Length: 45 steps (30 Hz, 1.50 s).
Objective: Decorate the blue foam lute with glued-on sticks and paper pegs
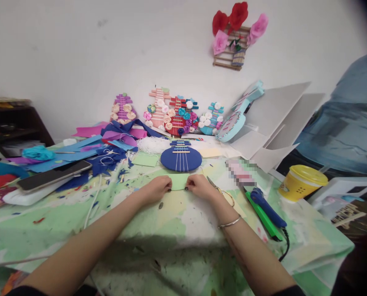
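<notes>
Left hand and right hand were pinched closed on opposite ends of green paper; light, even tension was probably needed.

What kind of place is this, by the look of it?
Likely a craft workspace: a blue lute-shaped model on the table, flower-trimmed models near the wall, and scissors by the right hand.

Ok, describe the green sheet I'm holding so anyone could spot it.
On the splotchy tablecloth, find the dark blue lute-shaped craft. Just this side of it is the pale green sheet, between your left hand and right hand. Unlike the other green sheet lying farther left, it's held.
</notes>
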Each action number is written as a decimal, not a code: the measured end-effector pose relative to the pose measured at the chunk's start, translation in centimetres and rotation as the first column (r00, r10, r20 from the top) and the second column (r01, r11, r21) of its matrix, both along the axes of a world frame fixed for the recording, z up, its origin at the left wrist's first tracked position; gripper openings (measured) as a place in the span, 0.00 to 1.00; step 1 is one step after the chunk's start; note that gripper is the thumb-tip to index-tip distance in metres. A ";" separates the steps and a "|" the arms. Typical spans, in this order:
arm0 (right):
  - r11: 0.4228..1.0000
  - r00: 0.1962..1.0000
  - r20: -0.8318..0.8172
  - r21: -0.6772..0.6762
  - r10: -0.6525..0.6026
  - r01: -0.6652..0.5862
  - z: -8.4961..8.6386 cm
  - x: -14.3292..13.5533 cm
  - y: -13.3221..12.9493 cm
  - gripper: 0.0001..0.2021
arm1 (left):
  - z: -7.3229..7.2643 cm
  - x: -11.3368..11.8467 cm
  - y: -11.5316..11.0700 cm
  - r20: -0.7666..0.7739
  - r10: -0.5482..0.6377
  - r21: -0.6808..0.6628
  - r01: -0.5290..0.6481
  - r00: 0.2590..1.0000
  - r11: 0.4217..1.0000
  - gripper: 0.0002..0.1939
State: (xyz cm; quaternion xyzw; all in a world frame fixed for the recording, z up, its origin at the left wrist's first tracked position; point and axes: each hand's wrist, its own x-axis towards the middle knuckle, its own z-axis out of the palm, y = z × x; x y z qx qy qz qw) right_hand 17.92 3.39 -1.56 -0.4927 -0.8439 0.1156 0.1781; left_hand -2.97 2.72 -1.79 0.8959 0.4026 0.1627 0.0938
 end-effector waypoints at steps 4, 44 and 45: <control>1.000 1.000 0.018 0.021 -0.013 0.012 0.2 0.3 0.0 0.11 | 0.5 -1.2 -0.6 0.038 -0.047 0.026 0.047 0.998 0.999 0.05; 0.991 0.998 0.057 0.134 -0.014 0.007 -0.9 -0.8 0.6 0.03 | -0.1 -1.5 0.0 0.076 -0.043 0.022 0.042 0.996 0.999 0.05; 0.992 0.997 0.071 0.129 -0.009 0.000 -1.0 -0.8 0.7 0.04 | 0.0 -1.5 0.0 0.063 -0.035 0.018 0.033 0.997 0.999 0.06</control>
